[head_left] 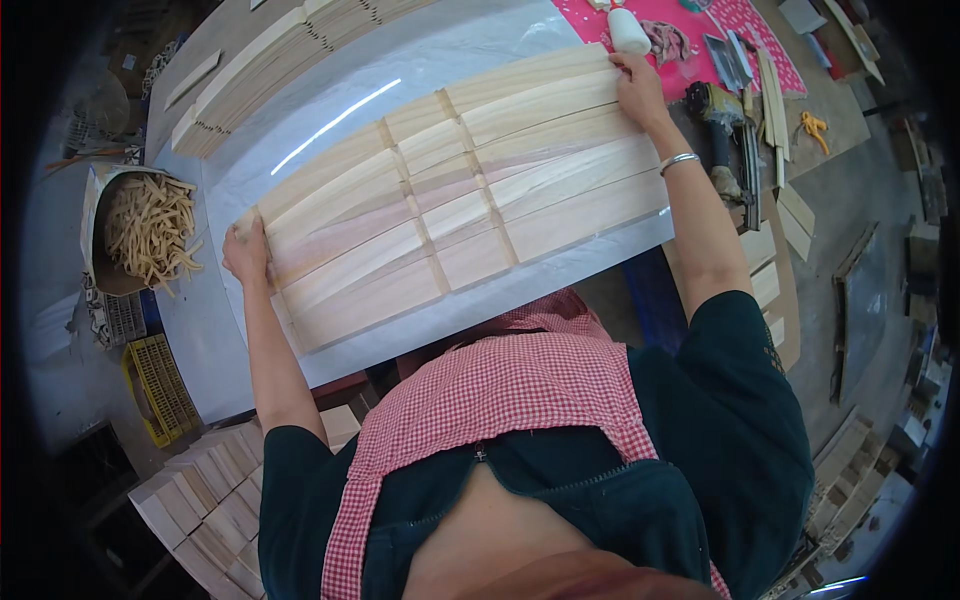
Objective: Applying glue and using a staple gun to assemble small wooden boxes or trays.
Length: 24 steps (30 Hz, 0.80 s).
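Several pale wooden boards (350, 225) lie edge to edge as one wide row on the white table covering (330, 150). Two narrow grooves run across the middle of the row, and a few boards have a pinkish grain. My left hand (247, 250) is closed round the left end of the row. At the far right corner, my right hand (640, 90) grips the other end, its thumb and fingers bent over the edge. A white bottle (628, 32) sits just beyond my right hand.
Stacked boards (260, 75) stand at the back left. A container of thin wooden strips (150, 230) is at the left edge, above a yellow crate (160, 390). A nail gun (725, 130) and orange-handled scissors (813, 130) lie right. More boards (210, 490) are stacked lower left.
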Available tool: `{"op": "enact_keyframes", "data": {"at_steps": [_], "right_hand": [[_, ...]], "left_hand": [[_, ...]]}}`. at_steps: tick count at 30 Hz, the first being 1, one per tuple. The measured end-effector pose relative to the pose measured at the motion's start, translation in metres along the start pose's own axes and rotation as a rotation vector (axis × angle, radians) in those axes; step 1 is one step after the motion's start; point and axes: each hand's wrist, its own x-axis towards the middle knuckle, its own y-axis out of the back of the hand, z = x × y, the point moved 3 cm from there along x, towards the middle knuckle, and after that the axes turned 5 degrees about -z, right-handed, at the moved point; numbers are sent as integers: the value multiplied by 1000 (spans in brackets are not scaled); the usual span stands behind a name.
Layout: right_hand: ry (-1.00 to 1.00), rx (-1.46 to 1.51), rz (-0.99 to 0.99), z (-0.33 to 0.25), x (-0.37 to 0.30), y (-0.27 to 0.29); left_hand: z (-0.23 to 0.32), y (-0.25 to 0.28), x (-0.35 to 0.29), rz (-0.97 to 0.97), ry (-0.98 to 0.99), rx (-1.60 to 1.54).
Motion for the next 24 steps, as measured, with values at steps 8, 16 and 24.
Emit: {"op": "enact_keyframes", "data": {"at_steps": [8,16,24], "right_hand": [[52,-118,137,3,-6,-10],[-79,-307,162,-1,-12,-10],[63,-445,148,3,-13,-12]], "left_hand": [[-10,-1,-2,63,-43,65],[-17,-8,-8,194,-50,160],[-21,-9,-8,184,-43,123]]}}
